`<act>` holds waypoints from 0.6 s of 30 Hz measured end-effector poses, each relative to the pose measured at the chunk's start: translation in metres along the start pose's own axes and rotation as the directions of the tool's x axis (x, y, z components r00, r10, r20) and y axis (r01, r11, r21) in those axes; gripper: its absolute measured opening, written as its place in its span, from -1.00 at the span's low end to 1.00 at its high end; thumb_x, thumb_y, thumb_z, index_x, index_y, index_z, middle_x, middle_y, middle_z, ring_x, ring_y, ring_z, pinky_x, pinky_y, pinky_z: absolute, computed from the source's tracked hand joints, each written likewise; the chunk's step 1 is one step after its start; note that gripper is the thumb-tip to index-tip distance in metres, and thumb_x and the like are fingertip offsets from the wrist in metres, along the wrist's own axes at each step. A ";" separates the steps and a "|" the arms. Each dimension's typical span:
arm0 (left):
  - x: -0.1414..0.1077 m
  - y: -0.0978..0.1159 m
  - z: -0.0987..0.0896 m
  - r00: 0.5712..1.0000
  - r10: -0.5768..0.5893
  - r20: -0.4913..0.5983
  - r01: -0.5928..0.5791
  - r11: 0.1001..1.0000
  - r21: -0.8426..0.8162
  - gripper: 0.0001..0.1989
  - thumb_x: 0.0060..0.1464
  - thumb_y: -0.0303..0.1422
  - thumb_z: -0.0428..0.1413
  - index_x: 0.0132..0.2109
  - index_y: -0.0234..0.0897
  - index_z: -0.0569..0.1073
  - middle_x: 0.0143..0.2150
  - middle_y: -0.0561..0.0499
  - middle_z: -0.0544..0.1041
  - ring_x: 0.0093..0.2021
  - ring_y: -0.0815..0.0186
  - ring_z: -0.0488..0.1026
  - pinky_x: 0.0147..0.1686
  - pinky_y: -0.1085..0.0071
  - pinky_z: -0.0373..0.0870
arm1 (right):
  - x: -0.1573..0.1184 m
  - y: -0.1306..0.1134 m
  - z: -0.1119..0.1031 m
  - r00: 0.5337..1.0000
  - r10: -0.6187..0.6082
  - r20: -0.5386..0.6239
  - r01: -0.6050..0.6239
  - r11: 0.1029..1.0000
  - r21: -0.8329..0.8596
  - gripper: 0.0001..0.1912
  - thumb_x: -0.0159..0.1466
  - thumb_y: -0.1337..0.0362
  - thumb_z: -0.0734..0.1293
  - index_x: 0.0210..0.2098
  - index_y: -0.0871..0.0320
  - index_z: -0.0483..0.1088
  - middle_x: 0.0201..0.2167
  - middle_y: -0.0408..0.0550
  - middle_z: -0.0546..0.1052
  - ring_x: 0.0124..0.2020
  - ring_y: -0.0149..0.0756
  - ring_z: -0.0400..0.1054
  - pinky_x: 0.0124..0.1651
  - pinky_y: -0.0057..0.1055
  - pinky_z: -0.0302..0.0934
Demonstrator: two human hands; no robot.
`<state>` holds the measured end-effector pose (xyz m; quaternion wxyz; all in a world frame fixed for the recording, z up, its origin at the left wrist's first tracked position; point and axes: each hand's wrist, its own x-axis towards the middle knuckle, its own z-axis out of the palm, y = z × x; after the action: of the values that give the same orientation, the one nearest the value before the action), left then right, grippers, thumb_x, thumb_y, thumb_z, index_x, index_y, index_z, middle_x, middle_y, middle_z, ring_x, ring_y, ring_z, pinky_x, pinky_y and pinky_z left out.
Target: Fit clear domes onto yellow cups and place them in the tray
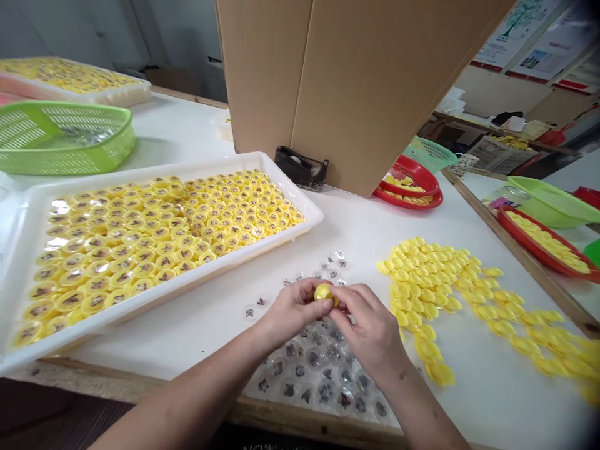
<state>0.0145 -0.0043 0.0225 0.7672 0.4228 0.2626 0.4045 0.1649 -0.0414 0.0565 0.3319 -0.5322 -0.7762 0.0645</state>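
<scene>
Between my two hands, above the white table [187, 331], is a small round yellow piece [323, 292]. My left hand [297, 306] pinches it from the left with thumb and fingers. My right hand [365, 319] closes on it from the right, fingertips touching it. Below and around my hands lie clear round discs with dark printed figures [325, 392]. Many loose yellow pieces [422, 275] are spread to the right of my right hand. On the left, a white tray [300, 226] holds rows of yellow pieces with printed tops.
A tall cardboard box [347, 81] stands behind a black tape dispenser [301, 169]. Red plates [434, 203] with yellow pieces sit right of it. A green basket [107, 147] and another filled tray [135, 95] are at the back left. Wooden edging [529, 262] runs along the right.
</scene>
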 end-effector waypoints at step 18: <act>0.002 -0.006 0.004 0.986 0.103 -0.130 0.023 0.689 0.724 -0.82 -0.11 -0.45 0.16 -0.28 -0.25 0.58 -0.41 0.01 0.53 -0.38 0.29 0.39 -0.43 0.46 0.22 | -0.022 0.046 0.036 0.819 0.443 0.363 -0.560 0.484 0.672 -0.78 0.07 0.10 0.42 -0.37 0.11 0.47 -0.46 -0.08 0.51 -0.39 -0.24 0.42 -0.34 -0.48 0.37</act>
<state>0.0208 -0.0059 0.0191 0.5062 0.6623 0.4519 0.3177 0.1846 -0.0321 -0.0015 0.4327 -0.5413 -0.5074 0.5121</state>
